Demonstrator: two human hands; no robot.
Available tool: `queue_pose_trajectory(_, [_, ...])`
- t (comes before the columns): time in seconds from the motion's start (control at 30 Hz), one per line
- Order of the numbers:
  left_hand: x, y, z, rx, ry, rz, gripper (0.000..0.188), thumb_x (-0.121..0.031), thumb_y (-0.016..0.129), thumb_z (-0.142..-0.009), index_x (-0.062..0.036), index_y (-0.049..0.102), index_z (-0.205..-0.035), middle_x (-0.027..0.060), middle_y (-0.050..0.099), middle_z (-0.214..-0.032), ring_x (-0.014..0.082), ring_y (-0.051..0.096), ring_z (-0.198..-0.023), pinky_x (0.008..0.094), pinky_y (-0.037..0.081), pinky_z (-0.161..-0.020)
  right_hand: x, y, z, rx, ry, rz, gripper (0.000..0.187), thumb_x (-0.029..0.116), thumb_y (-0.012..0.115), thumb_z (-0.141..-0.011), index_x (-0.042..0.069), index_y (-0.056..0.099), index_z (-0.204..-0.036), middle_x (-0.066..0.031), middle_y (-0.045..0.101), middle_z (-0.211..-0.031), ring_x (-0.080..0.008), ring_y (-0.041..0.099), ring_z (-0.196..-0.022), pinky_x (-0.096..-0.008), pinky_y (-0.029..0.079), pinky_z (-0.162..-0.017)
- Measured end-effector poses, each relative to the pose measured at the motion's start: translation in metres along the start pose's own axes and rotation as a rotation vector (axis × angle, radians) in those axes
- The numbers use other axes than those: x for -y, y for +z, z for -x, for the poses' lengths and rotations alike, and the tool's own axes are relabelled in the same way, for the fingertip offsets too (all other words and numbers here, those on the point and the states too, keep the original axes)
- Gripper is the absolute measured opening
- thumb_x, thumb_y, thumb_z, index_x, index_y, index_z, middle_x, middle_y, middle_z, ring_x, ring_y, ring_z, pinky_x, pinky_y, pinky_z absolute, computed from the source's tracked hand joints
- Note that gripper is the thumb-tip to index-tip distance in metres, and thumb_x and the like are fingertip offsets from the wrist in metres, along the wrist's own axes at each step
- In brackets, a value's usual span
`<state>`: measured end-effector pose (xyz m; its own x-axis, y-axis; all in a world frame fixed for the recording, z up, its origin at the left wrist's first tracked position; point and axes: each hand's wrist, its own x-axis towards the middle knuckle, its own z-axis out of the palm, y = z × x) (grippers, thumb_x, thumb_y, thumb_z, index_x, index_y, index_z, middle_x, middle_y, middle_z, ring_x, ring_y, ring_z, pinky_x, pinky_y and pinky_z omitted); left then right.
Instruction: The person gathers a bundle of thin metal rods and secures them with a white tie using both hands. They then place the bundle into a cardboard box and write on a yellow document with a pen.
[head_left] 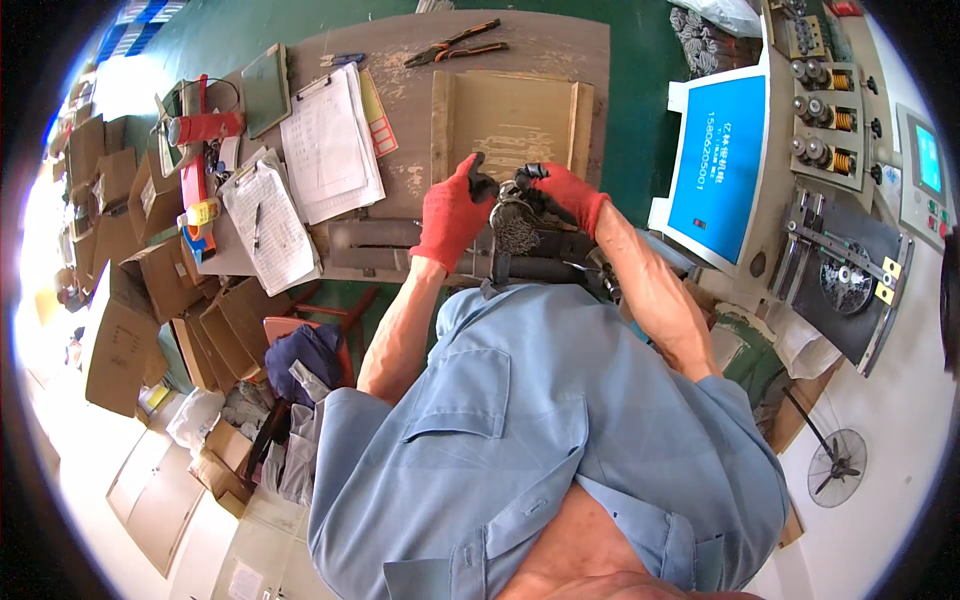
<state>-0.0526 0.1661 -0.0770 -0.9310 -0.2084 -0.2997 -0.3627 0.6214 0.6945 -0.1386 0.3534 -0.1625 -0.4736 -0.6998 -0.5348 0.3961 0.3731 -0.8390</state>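
Both hands wear red gloves with black-coated fingers and meet close in front of my body, over the near edge of the brown table (pixel 400 115). My left hand (pixel 448 212) is closed, its dark fingertips curled toward the middle; what they pinch is too small to name. Fingers of my right hand (pixel 567 196) are bent together at a small dark piece that I cannot make out. Just below and between the hands sits a clump of thin grey metal pieces (pixel 516 232), which look like wires or small springs. Behind the hands lies a shallow wooden tray (pixel 520 105).
Orange-handled pliers (pixel 460 50), paper sheets (pixel 325 145) and a clipboard list (pixel 262 215) lie on the table. At right stands a machine with a blue panel (pixel 715 165) and spring-loaded rollers (pixel 822 112). Cardboard boxes (pixel 125 340) crowd the left; a fan (pixel 838 465) stands lower right.
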Motion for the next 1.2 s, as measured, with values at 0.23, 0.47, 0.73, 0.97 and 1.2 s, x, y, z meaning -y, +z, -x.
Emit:
queue_pose_trajectory(0.23, [-0.005,0.007,-0.007,0.075,0.132,-0.205,0.062,-0.024,0.073,-0.070,-0.0058,0.052,-0.125,0.0181,0.066,-0.090,0.0375,0.063,-0.085,0.0451,0.049,-0.073,-0.007,0.004,-0.003,-0.004,-0.026,-0.152,0.019,0.018,0.057,-0.086,0.002,0.067,-0.091,-0.0005,0.064,-0.080,-0.0095,0.052,-0.074,-0.0306,0.045,-0.068])
queue_pose_trajectory(0.47, [-0.008,0.012,-0.021,0.153,0.141,-0.312,0.063,-0.027,0.073,-0.067,-0.0056,0.054,-0.123,0.0196,0.066,-0.095,0.0369,0.063,-0.090,0.0433,0.051,-0.077,0.008,0.004,0.003,-0.017,0.003,-0.116,0.018,0.017,0.058,-0.084,0.002,0.067,-0.088,0.0002,0.064,-0.079,-0.0091,0.053,-0.074,-0.0300,0.046,-0.068])
queue_pose_trajectory(0.73, [-0.005,0.004,-0.023,0.154,0.064,-0.081,0.054,-0.026,0.073,-0.067,-0.0064,0.061,-0.116,0.0169,0.068,-0.096,0.0307,0.065,-0.090,0.0381,0.051,-0.080,0.002,0.011,0.010,-0.214,-0.075,-0.194,0.017,0.018,0.069,-0.078,0.003,0.068,-0.087,-0.0012,0.067,-0.077,-0.0093,0.057,-0.073,-0.0294,0.047,-0.068])
queue_pose_trajectory(0.97, [0.017,0.001,-0.019,0.252,0.011,0.218,0.043,-0.016,0.069,-0.067,-0.0025,0.064,-0.108,0.0121,0.068,-0.083,0.0207,0.065,-0.078,0.0323,0.051,-0.073,-0.019,-0.003,0.007,-0.417,-0.023,0.120,0.020,0.020,0.073,-0.072,0.007,0.067,-0.086,-0.0093,0.068,-0.078,-0.0207,0.063,-0.072,-0.0343,0.049,-0.067])
queue_pose_trajectory(1.2, [0.017,-0.005,-0.016,0.426,-0.222,0.591,0.034,-0.004,0.064,-0.071,-0.0018,0.066,-0.104,-0.0004,0.065,-0.080,0.0067,0.056,-0.069,0.0226,0.047,-0.062,-0.012,-0.003,0.011,-0.514,-0.045,0.438,0.017,0.020,0.066,-0.075,0.009,0.067,-0.087,-0.0142,0.066,-0.079,-0.0313,0.063,-0.074,-0.0379,0.049,-0.068])
